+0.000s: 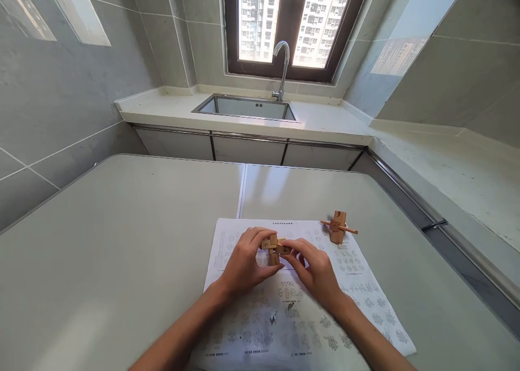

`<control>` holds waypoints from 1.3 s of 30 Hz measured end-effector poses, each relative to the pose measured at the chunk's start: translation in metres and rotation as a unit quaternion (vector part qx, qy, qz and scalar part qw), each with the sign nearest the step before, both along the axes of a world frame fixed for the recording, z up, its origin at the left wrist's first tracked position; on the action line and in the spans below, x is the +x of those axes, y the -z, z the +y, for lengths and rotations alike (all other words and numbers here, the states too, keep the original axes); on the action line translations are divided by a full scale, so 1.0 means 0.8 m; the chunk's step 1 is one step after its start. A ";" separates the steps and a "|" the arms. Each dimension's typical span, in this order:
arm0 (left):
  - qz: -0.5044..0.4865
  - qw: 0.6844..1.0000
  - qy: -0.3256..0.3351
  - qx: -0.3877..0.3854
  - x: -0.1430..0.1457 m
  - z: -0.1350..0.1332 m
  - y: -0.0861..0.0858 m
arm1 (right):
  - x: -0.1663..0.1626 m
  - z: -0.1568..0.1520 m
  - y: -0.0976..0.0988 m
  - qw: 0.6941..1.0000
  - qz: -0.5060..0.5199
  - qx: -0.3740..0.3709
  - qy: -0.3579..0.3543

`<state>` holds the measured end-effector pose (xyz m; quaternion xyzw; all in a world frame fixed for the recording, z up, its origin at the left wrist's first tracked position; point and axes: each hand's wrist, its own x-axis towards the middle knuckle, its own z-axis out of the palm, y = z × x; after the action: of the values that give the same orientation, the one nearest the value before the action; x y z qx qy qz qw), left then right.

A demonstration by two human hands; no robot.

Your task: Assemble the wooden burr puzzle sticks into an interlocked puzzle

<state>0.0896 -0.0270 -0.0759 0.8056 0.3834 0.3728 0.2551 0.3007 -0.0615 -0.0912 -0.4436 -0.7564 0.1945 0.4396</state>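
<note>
Both my hands meet over a printed paper sheet (357, 290) on the table (122, 241). Between them is a small wooden puzzle (274, 248) made of interlocked blocks, one marked with a dark figure. My left hand (246, 265) grips its left side with thumb and fingers. My right hand (314, 271) pinches its right side. A second wooden puzzle piece (338, 227), a block with a thin rod through it, lies on the sheet's far right corner, apart from both hands.
Beyond the table runs a pale counter (325, 122) with a steel sink (247, 106) and a curved tap (283, 67) under a window. The counter continues along the right wall. Grey tiled walls stand left and right.
</note>
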 end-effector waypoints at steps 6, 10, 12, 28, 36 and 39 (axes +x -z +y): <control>0.011 1.000 0.003 0.018 0.002 -0.002 0.000 | 0.001 -0.002 0.000 1.000 -0.004 0.004 -0.019; 0.018 1.000 -0.004 0.017 0.001 -0.002 -0.002 | 0.002 -0.003 0.001 1.000 0.005 -0.013 -0.020; 0.020 1.000 -0.010 0.019 0.000 -0.002 -0.002 | 0.002 -0.003 -0.002 1.000 0.003 -0.009 -0.021; 0.033 0.999 0.004 0.005 0.004 -0.005 -0.004 | -0.002 -0.005 -0.008 0.997 0.052 -0.049 -0.025; -0.057 0.991 0.023 -0.115 0.001 -0.005 -0.014 | -0.005 -0.001 -0.007 0.992 0.066 -0.088 0.059; -0.064 0.989 0.036 -0.125 0.000 -0.005 -0.016 | -0.005 0.002 -0.006 0.992 0.058 -0.104 0.033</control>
<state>0.0898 -0.0307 -0.0635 0.7548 0.3807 0.3635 0.3914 0.2968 -0.0600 -0.0868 -0.4994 -0.6906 0.2829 0.4401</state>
